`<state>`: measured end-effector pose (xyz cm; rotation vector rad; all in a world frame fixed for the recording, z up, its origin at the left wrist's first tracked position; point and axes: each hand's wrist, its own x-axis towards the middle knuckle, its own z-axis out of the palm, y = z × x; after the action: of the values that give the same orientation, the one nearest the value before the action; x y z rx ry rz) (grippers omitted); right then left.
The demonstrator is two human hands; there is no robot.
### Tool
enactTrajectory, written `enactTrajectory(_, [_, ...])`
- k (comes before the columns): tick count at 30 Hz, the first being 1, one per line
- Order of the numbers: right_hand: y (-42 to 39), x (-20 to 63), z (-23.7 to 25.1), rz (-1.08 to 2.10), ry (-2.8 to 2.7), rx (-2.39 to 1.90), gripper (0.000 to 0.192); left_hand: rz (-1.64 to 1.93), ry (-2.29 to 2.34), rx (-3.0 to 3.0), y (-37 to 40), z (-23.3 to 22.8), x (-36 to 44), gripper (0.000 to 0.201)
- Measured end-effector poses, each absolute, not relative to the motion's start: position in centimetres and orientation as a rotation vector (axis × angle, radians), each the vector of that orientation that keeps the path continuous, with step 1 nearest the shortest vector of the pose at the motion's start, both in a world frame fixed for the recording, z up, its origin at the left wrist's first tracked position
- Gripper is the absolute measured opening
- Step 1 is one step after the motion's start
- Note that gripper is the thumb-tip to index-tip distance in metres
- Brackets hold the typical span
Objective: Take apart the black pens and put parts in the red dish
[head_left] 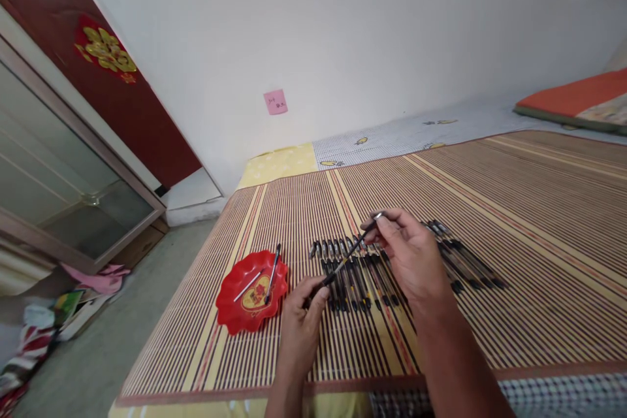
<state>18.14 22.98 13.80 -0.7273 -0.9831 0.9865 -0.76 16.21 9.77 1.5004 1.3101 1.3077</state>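
Note:
A slim black pen (345, 258) with a clear barrel slants between my two hands above the mat. My left hand (302, 313) pinches its lower black end. At the upper end, my right hand (409, 249) closes thumb and fingers around a dark piece with a shiny silver part, possibly the cap; whether it is joined to the pen I cannot tell. Beneath my hands lies a row of uncapped pens (362, 287), with a row of black caps (336, 249) above it. More pens (473, 266) lie to the right of my right wrist.
A red scalloped plate (228, 313) at the left holds a pen and a thin white stick. The striped bamboo mat (196, 320) covers the bed. Folded orange bedding (568, 95) lies at the back right. A pink note (275, 102) is on the wall.

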Motion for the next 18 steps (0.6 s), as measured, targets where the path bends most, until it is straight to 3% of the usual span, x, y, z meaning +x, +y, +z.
enactTrajectory(18, [21.8,17.9,15.4,0.989,-1.215,-0.738,0.014,1.288,1.382,1.414,15.7,10.2,-0.2,0.027])
